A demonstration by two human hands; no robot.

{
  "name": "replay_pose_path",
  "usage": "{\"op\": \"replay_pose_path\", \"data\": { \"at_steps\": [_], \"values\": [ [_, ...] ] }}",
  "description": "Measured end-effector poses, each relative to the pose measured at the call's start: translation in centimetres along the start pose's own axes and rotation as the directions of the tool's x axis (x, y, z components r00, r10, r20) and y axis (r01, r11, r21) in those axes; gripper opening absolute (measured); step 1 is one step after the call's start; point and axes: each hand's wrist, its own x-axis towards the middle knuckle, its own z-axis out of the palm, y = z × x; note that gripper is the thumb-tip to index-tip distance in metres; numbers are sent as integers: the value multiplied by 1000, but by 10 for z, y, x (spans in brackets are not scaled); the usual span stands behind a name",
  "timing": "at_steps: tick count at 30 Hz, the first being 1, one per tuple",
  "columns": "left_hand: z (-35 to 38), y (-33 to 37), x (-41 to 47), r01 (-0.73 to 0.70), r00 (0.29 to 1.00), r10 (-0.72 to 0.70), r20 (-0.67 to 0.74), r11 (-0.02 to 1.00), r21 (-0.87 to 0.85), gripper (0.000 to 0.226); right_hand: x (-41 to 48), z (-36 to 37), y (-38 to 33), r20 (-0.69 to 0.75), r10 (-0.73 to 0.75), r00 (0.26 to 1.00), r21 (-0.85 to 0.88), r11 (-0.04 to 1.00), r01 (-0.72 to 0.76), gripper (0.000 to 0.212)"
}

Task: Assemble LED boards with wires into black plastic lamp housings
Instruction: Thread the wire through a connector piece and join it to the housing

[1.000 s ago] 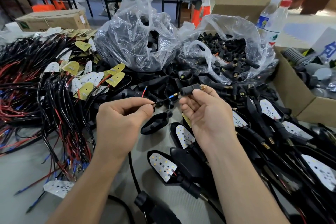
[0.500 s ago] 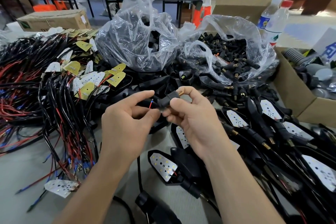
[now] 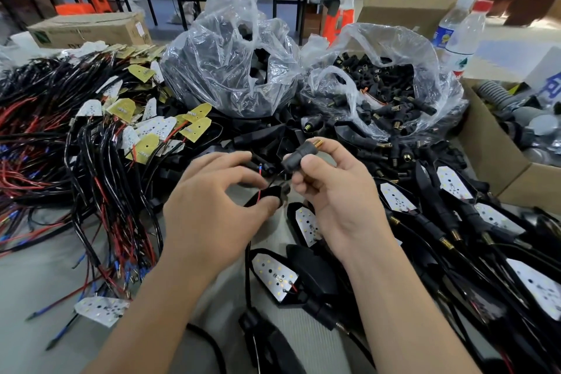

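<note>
- Black plastic with a brass threaded end: the stem [image 3: 296, 161] sits at the middle of the frame. It is pinched between the thumb and fingertips of the right hand [image 3: 337, 200], with the brass end pointing up and to the right.
- Curled just left of it, the left hand [image 3: 212, 215] has its fingertips and thumb closed on the thin red and black wires [image 3: 258, 194]. These appear to run into the stem's lower end, though the fingers partly hide the exact contact.
- Directly beneath lies an empty black housing [image 3: 268, 191] on the surface [image 3: 39, 291]. Whether the left thumb touches it or only hangs over it cannot be told.
- Handling, as a judgement: the stem looks light and stiff, safe to grip by its black body and away from the thread.
- Limp and thin, the wires would likely buckle if pushed, so hold them close to their free tips and feed them gently.
- Loose LED boards [image 3: 158, 127] at the upper left look thin and weak at the solder joints. Take them by the edges and never lift them by the wire.
</note>
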Motion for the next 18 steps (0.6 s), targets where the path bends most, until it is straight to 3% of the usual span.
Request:
{"op": "replay_pose_path", "data": {
  "at_steps": [1, 4, 10, 18],
  "values": [
    [0, -2, 1, 10, 999, -10, 45, 1000, -8, 14, 0, -1, -1, -3, -2, 1000, 29, 1000, 2, 21],
    [4, -6, 3, 49, 994, -38, 101, 993, -106, 18, 1, -2, -1, 1, 11, 1000, 56, 998, -11, 21],
    [11, -2, 0, 60, 995, -44, 87, 978, -201, 21, -4, 2, 8, 72, -4, 997, -256, 966, 22, 24],
    [9, -1, 0, 117, 992, -98, 83, 956, -269, 21, -6, 0, 5, 83, -19, 996, -294, 955, 43, 18]
  ]
}}
